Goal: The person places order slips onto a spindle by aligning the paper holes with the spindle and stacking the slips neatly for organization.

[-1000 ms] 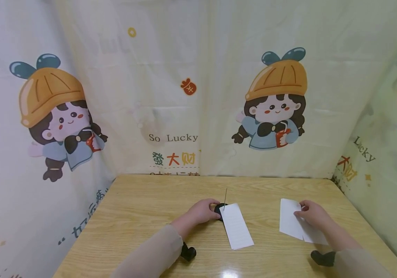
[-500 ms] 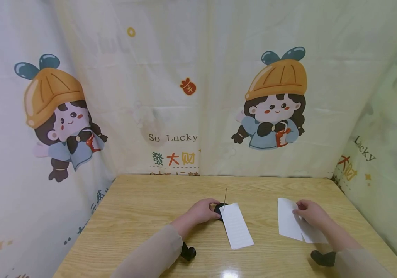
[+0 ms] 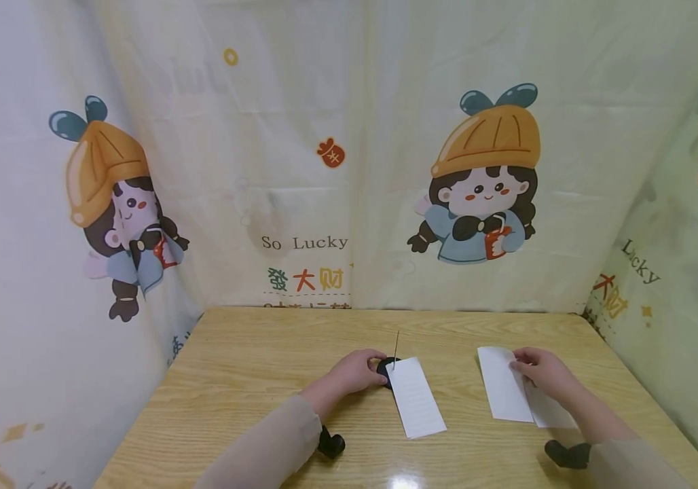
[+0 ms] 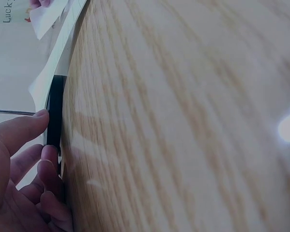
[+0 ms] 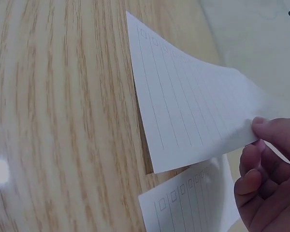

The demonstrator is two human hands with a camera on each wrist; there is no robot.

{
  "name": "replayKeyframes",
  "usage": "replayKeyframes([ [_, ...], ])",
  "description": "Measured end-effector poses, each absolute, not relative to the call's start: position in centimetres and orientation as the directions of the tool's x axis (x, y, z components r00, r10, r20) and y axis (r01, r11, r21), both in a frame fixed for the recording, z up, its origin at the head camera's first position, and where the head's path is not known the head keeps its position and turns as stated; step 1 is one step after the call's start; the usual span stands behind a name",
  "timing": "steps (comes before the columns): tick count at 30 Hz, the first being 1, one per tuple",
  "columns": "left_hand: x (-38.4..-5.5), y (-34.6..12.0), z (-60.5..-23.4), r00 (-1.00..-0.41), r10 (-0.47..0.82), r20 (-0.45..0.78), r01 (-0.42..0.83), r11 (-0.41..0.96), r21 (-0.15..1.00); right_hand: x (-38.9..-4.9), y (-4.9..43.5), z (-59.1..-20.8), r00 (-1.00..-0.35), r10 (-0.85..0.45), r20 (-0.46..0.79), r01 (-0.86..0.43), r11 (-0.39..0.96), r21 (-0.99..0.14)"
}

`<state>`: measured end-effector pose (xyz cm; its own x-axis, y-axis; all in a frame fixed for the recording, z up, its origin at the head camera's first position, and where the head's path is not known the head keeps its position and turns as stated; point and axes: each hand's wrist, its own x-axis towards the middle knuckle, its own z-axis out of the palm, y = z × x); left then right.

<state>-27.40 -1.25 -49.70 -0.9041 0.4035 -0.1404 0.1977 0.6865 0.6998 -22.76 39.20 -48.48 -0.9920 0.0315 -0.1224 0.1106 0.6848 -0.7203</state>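
A paper spike with a round black base and a thin upright metal pin stands mid-table. My left hand grips the rim of that base; the left wrist view has the thumb above the dark edge and fingers curled below. White lined slips lie at the spike, their upper end at the pin. On the right, my right hand pinches one slip by its edge, partly raised. Small printed boxes head the lines on this slip. Another slip lies beneath, partly hidden by the hand.
The wood-grain table ends at a printed curtain behind and at both sides. A black curved piece shows by the left sleeve, and a similar dark piece by the right one.
My right hand has moved slightly left, drawing the held slip left and off the one under it. The left hand keeps its place on the base. The left curtain has shifted.
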Motion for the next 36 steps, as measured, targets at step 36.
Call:
replayKeyframes([
  [36, -27.2, -1.4, -50.1, -0.905, 0.403, -0.134, 0.189, 0.665, 0.722, -22.9, 34.6, -46.0, -0.996, -0.075, -0.043, -0.002, 0.513, -0.859],
])
